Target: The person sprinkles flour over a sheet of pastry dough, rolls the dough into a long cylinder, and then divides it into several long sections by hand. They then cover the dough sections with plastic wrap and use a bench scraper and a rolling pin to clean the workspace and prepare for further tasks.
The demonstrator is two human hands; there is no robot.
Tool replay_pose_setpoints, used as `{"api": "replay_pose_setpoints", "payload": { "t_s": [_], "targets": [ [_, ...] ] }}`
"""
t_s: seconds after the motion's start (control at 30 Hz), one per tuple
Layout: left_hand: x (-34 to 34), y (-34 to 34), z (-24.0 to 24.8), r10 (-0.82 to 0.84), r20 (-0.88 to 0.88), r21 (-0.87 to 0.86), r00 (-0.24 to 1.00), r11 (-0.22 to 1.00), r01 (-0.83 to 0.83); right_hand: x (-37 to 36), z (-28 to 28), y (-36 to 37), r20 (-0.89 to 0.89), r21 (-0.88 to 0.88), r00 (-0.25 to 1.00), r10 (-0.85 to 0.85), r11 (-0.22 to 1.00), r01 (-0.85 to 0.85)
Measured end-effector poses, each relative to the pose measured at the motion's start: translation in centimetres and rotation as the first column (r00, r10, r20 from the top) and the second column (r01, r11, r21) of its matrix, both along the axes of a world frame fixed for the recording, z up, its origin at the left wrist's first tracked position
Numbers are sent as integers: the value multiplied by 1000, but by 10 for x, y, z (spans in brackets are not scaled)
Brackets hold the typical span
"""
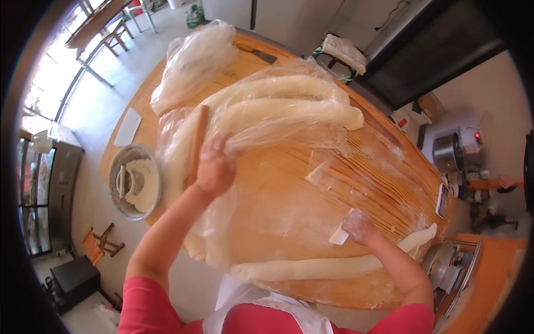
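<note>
My left hand pinches the near edge of a clear plastic sheet, its fingers slightly blurred. The sheet partly covers two thick, pale dough rolls lying side by side on the wooden table. Right beside that hand, a wooden rolling pin lies on more plastic-covered dough. At the right, my floury right hand is closed round a white dough scraper, held low over the table. A long, thinner dough rope stretches along the near edge, passing under my right forearm.
A metal bowl of flour with a scoop stands at the left edge, near a white flat scraper. Bunched plastic and a dark blade lie at the far end. A phone rests at the right edge.
</note>
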State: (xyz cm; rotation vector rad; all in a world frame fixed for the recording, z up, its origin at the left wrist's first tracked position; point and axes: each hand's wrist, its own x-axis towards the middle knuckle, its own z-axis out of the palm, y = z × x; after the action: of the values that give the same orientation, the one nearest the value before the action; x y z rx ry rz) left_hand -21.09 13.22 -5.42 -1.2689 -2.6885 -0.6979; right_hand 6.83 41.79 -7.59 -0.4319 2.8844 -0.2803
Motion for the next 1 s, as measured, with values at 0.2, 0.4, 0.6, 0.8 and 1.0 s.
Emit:
{"api": "replay_pose_setpoints", "payload": {
  "t_s": [0.2,0.4,0.6,0.8,1.0],
  "targets": [
    [-3,102,-15,-470,-1,-393,883,812,432,-140,-7,-35,-419,-129,906,-61,992,7],
    [-51,151,-58,-507,-207,-586,837,749,309,-78,-40,10,-349,-119,932,-97,991,59],
    [-72,182,-24,50,-70,-326,996,943,-71,-39,10,57,-208,-32,969,-131,991,127],
    [-59,210,-13,-17,-153,-361,988,932,-40,-160,-35,72,-452,289,890,-64,933,214],
    [23,115,-23,-256,15,-211,967,944,254,0,-26,142,-282,59,905,-318,936,347]
  ]
}}
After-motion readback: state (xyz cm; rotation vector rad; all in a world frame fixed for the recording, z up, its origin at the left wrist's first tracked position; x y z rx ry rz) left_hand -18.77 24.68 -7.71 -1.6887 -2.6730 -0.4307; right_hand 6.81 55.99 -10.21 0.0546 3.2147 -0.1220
